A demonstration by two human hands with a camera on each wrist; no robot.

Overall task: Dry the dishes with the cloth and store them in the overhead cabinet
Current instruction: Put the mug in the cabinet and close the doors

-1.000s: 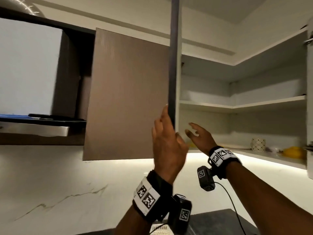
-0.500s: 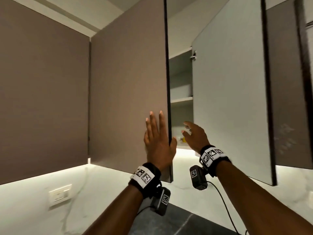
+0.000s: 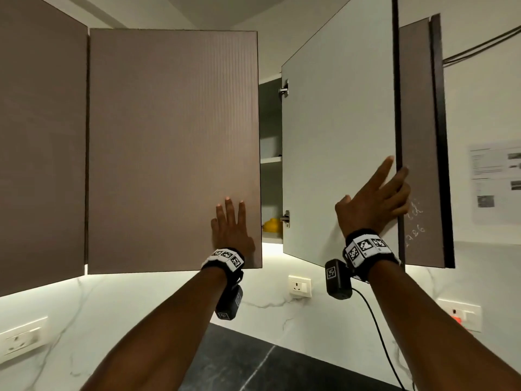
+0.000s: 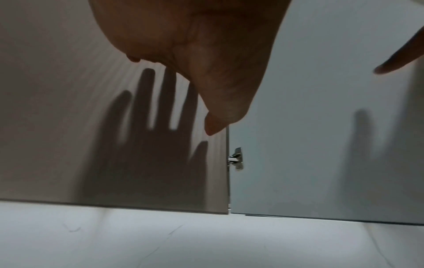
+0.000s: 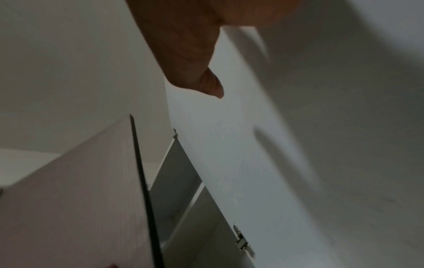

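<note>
The overhead cabinet has two doors. The brown left door (image 3: 169,136) stands almost closed, and my left hand (image 3: 229,218) presses flat on its lower right corner with straight fingers. The right door (image 3: 338,136) hangs open with its white inner face toward me. My right hand (image 3: 377,198) grips its free edge, index finger straight on the white face and the other fingers wrapped round the edge. A yellow dish (image 3: 272,224) shows on the bottom shelf through the gap. The left wrist view shows my left hand (image 4: 195,54) against the left door (image 4: 57,127). No cloth is in view.
Another open brown door (image 3: 420,136) hangs just right of my right hand. Below are a marble backsplash with sockets (image 3: 299,286) and a dark countertop (image 3: 239,359). A printed sheet (image 3: 496,182) is taped to the right wall. A cable hangs from my right wrist.
The left door has swung from edge-on to nearly closed under my left palm. My right hand has moved from the gap over to the right door's free edge.
</note>
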